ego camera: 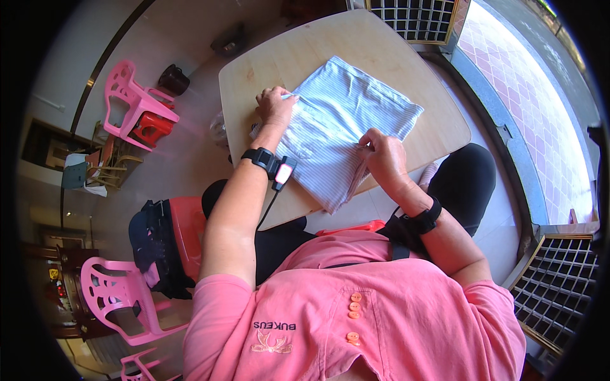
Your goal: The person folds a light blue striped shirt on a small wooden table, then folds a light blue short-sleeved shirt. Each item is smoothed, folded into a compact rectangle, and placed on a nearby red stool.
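A light blue and white striped cloth (348, 105), perhaps a garment, lies partly folded on a pale wooden table (267, 62). Its near end hangs over the table's front edge. At its left edge, my left hand (275, 107) pinches a bit of the fabric between thumb and fingers. My right hand (386, 155) has its thumb and fingertips closed on the cloth's near right edge, where the layers bunch up. Small creases run across the upper layer.
Pink plastic chairs (143, 107) and a red stool (155, 128) stand to the left. Dark clothing (159, 247) hangs over a red chair (186, 228) near my left side. A cable (269, 209) runs from the device (283, 174) at my left wrist. Metal grille doors (557, 285) flank the doorway on the right.
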Action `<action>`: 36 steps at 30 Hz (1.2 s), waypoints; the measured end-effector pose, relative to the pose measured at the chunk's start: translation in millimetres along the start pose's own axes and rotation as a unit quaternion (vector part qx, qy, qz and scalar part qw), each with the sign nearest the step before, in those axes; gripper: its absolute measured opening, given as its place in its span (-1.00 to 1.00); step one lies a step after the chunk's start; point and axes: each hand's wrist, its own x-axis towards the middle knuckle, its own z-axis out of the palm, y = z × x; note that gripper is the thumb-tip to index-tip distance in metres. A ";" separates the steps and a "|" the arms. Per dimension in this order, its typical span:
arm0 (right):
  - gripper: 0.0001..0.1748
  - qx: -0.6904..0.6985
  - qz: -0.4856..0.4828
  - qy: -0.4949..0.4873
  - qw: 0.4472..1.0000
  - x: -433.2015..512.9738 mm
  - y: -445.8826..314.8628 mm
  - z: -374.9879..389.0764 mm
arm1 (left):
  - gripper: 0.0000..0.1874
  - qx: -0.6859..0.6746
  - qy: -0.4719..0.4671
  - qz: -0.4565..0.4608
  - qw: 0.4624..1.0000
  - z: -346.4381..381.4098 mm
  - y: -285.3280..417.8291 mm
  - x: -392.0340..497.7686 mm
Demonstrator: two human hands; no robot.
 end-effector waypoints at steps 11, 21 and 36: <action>-0.57 -0.143 -0.322 0.004 0.936 -11.9 -32.3 -0.8 | -0.52 -0.030 -0.011 0.345 0.938 -44.2 -18.0 -50.5; -0.22 -0.292 -0.230 -0.168 0.913 -34.7 -12.5 15.7 | -0.03 0.103 -0.121 0.234 0.959 -29.1 -26.6 -55.9; -0.07 -0.260 -0.313 -0.121 0.905 -43.5 2.9 -6.9 | -0.04 0.128 -0.120 0.206 0.963 -36.4 -16.9 -58.4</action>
